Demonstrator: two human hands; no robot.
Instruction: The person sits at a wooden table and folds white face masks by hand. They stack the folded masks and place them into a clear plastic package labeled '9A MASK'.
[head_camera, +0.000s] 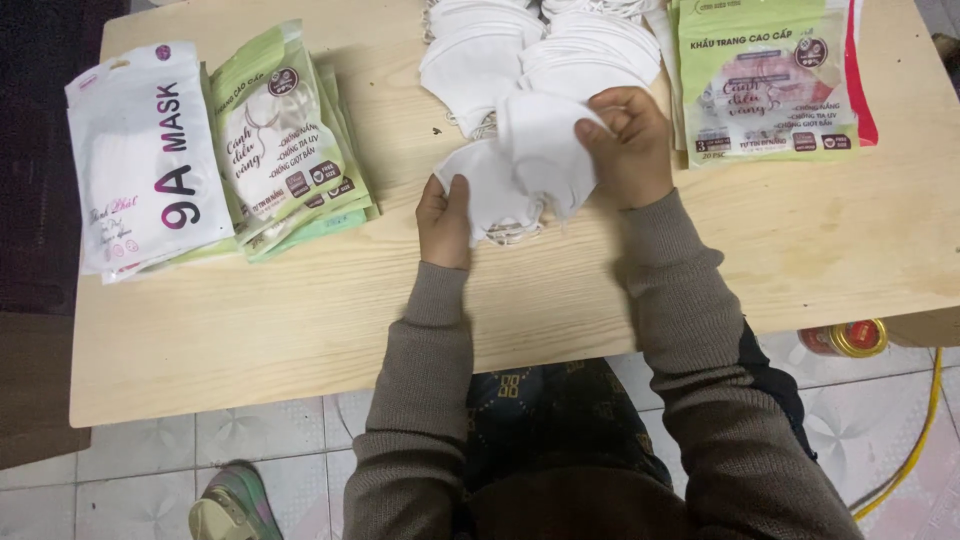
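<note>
Centrally, left hand (444, 212) and right hand (628, 140) pinching soft white curved masks (520, 165), pale woodgrain table (300, 320).

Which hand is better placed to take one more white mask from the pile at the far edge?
Probably the right hand: it lies just below the mask pile, while the left hand sits lower.

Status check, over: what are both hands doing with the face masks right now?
Left hand and right hand both gripping a small stack of white masks. Loose mask pile just behind. Packet stacks off to the sides, nothing blocking.
</note>
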